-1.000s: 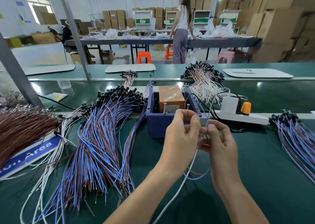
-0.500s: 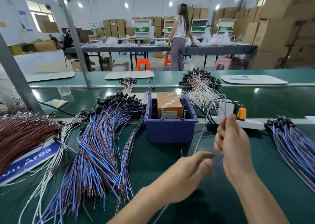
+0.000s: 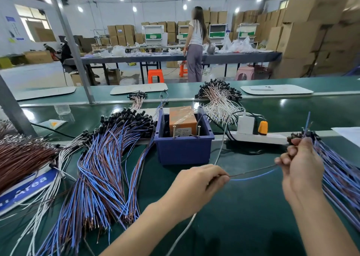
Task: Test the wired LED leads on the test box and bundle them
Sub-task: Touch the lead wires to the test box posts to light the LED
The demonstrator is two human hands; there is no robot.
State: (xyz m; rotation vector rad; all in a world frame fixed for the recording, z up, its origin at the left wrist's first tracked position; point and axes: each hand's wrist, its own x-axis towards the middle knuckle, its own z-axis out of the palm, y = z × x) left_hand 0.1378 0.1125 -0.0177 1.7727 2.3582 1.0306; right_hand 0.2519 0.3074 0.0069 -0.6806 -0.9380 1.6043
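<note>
LED lead [image 3: 253, 175], a thin blue-and-brown pair, runs stretched between the two hands just above the green desk [image 3: 243, 207], in front of the blue test box [image 3: 183, 150]. The left hand [image 3: 196, 185] pinches one end. The right hand [image 3: 302, 170] grips the other with curled fingers, beside a heap of matching leads [image 3: 341, 174].

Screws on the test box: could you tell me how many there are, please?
2: left screw and right screw, upright at the front of the blue box; others may be hidden.
</note>
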